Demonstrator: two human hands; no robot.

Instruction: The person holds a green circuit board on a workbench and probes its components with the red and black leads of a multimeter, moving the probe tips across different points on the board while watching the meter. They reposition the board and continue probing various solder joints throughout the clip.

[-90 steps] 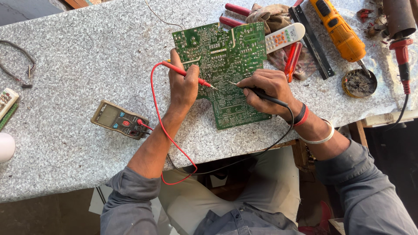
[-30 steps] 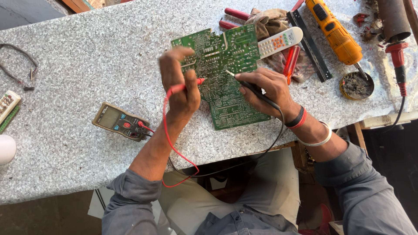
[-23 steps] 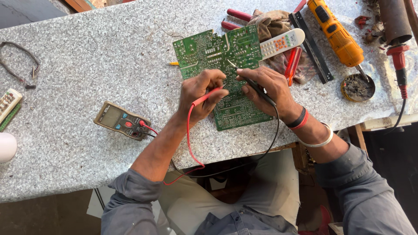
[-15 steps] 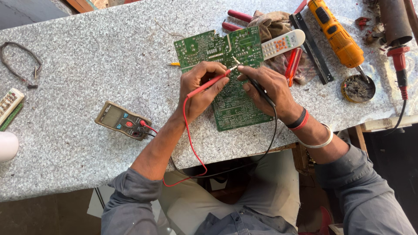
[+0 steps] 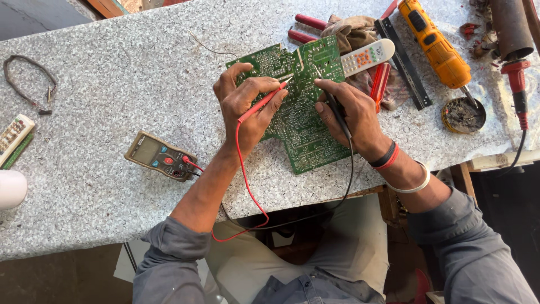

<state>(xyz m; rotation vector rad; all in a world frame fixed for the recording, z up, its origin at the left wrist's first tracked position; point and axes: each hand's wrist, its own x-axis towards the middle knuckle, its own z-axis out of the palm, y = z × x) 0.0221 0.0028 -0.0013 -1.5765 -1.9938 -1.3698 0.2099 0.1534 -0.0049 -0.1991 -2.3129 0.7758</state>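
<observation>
A green circuit board (image 5: 304,132) lies solder side up on the speckled stone worktop (image 5: 112,84). My left hand (image 5: 244,107) grips a red test probe (image 5: 264,101), its tip touching the board near the upper middle. My right hand (image 5: 351,115) holds a black test probe (image 5: 336,110), tip down on the board close to the red one. Red and black leads run under the table edge to a tan multimeter (image 5: 160,156) lying left of my left forearm.
Behind the board lie a white remote (image 5: 368,56), red-handled pliers (image 5: 306,28), a cloth, a black bar and an orange cordless screwdriver (image 5: 436,42). A round tin (image 5: 463,114) and a red-handled tool (image 5: 516,79) sit right. A wire loop (image 5: 28,79) and another remote (image 5: 14,135) are at the left.
My left hand swung the red probe from the board's left side to its upper middle, next to the black probe. My right hand shifted slightly upward on the board.
</observation>
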